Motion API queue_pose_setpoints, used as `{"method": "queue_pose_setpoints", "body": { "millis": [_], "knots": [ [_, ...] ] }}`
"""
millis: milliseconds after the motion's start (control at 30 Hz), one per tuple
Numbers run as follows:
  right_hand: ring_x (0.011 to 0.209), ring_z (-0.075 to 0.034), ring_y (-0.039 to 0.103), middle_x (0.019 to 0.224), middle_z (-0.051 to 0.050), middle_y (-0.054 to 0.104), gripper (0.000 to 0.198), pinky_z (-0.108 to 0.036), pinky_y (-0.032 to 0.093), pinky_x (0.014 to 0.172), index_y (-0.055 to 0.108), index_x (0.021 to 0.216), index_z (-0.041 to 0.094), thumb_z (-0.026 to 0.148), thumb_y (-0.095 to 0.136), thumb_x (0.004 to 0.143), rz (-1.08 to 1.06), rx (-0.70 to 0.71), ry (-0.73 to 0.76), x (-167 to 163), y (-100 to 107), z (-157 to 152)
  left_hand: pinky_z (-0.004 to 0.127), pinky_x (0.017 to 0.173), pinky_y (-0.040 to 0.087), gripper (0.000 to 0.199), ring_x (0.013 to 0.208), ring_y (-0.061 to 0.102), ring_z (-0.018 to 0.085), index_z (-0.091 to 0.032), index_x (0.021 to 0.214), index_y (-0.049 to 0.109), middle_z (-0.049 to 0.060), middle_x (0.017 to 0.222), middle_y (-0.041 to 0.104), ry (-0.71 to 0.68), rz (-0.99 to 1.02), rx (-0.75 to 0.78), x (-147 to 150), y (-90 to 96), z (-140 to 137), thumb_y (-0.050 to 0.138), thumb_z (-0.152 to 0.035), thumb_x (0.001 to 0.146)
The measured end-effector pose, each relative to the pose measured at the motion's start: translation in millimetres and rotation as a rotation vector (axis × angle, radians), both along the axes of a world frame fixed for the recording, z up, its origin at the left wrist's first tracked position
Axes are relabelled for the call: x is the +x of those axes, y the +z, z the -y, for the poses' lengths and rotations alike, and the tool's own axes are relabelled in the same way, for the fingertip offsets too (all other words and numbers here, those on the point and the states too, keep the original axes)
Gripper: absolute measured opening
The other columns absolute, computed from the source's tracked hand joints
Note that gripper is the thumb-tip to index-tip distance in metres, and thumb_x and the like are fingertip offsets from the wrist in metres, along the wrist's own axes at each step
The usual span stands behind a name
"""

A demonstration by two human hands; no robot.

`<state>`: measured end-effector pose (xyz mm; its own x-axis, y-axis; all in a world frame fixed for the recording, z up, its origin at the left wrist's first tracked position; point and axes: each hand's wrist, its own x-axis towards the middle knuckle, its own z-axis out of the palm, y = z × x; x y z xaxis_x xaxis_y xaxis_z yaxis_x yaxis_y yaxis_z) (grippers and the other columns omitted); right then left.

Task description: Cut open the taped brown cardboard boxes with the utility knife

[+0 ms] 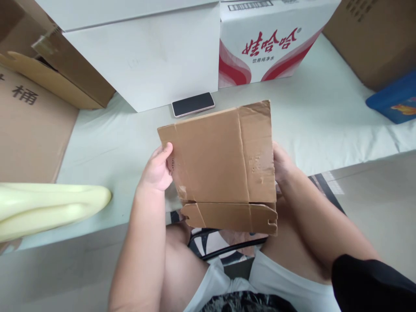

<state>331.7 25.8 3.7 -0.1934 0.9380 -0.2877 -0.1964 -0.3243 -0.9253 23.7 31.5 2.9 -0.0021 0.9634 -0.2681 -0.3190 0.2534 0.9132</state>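
A flattened piece of brown cardboard box (pixel 211 156), creased along several fold lines, is held up over the front edge of the table and my lap. My left hand (pixel 158 167) grips its left edge, thumb on the near face and the other fingers behind. At the right edge my right hand (pixel 282 164) holds the cardboard, its fingertips hidden behind the sheet. A notched flap (pixel 227 216) hangs along the lower side. Just beyond the upper edge lies a phone (pixel 193 105) with a dark screen.
A white box (pixel 156 60) and a red-and-white printed carton (pixel 260 52) stand at the back. Brown cartons (pixel 29 125) are on the left. A pale yellow plastic object (pixel 55 208) juts in at left. A blue container (pixel 394 97) sits on the pale tablecloth (pixel 325 125) at right.
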Motion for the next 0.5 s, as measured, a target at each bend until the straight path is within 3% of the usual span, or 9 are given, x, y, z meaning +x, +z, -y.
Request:
{"method": "queue_pose_setpoints", "body": {
  "millis": [133,233,367,500],
  "knots": [
    [0.112,-0.036,0.073,0.087,-0.006,0.077,0.057,-0.05,0.065,0.081,0.065,0.082,0.027,0.078,0.078,0.061,-0.025,0.069,0.018,-1.9,7.6,3.7,0.046,0.096,0.066,0.042,0.119,0.075,0.036,-0.019,0.103,0.073,0.012,0.106,0.082,-0.035,-0.004,-0.003,-1.5,-0.4,0.1,0.085,-0.051,0.078],
    [0.11,-0.035,0.075,0.093,-0.006,0.079,0.065,-0.05,0.065,0.08,0.069,0.091,0.027,0.083,0.077,0.059,-0.033,0.135,-0.009,-1.0,4.6,4.2,0.047,0.096,0.066,0.041,0.118,0.075,0.037,-0.019,0.102,0.073,0.013,0.105,0.082,-0.041,-0.014,0.006,-3.0,-1.1,-0.3,0.083,-0.051,0.08],
    [0.095,-0.03,0.076,0.094,-0.005,0.078,0.063,-0.045,0.064,0.075,0.072,0.098,0.028,0.078,0.081,0.06,-0.067,0.114,-0.021,1.6,-2.2,6.4,0.044,0.092,0.067,0.038,0.115,0.077,0.035,-0.02,0.1,0.073,0.012,0.103,0.082,-0.037,-0.01,-0.007,-3.1,-2.3,-0.7,0.082,-0.052,0.081],
    [0.07,-0.021,0.068,0.08,0.0,0.072,0.044,-0.038,0.06,0.062,0.072,0.091,0.029,0.066,0.082,0.071,0.033,0.135,-0.057,4.7,-10.2,10.9,0.043,0.091,0.068,0.035,0.113,0.077,0.034,-0.02,0.099,0.074,0.01,0.102,0.082,-0.017,0.014,-0.026,0.7,-2.2,0.0,0.083,-0.048,0.08]
  ]
}}
